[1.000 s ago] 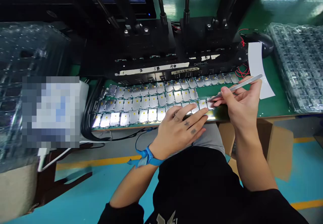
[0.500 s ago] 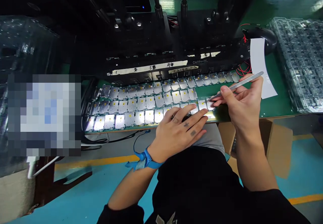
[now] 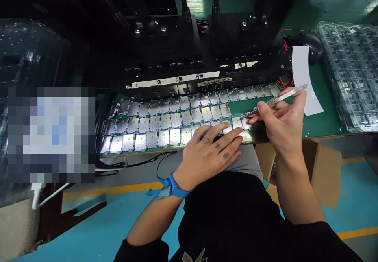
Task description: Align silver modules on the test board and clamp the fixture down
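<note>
Rows of small circuit boards with silver metal shields [image 3: 152, 139], most bearing a yellow dot, lie along the bench's near edge. My left hand [image 3: 211, 150] rests flat over the right part of the front row, fingers spread and covering several boards. A blue wrist strap [image 3: 170, 187] is round that wrist. In my right hand [image 3: 280, 122] are metal tweezers [image 3: 271, 101], held like a pen. Their tips point left and down at a board [image 3: 236, 122] just beyond my left fingertips; whether they touch it I cannot tell.
Behind the boards stands a black fixture [image 3: 177, 69] with numbered tape and switches. A white paper strip [image 3: 305, 81], a black mouse [image 3: 313, 45] and stacked clear plastic trays [image 3: 351, 73] are on the right. Below the bench edge sits an open cardboard box [image 3: 326, 171].
The tweezers' tips have shifted slightly left along the boards, with my right hand following a little. My left hand stays in the same place.
</note>
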